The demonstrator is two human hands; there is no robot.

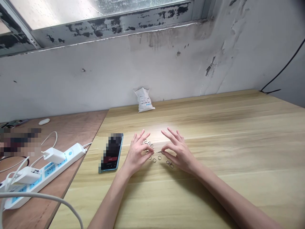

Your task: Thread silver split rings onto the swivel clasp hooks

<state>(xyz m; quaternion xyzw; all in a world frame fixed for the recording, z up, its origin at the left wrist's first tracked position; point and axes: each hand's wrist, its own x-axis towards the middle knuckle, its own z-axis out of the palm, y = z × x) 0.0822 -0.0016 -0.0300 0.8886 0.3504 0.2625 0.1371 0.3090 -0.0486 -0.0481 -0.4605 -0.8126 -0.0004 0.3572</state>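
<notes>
My left hand (137,154) is closed in a pinch, thumb and index finger together, at a small metal ring (153,149) that shows at the fingertips. Opposite it, my right hand (179,152) pinches a small silver swivel clasp (159,152) that points left toward the ring. The other fingers of both hands are raised and spread. Two loose key rings, one nearer me (154,160) and one to its right (159,157), lie below the fingertips. Several more rings and clasps (149,143) are partly hidden behind my left hand. A clasp with a ring (169,164) lies beneath my right hand.
Left of my hands lies a phone (114,152) on the wooden table (226,133). A white plastic packet (144,100) stands against the wall. On the brown surface at left are a power strip (75,152) with chargers and a looping cable (59,199).
</notes>
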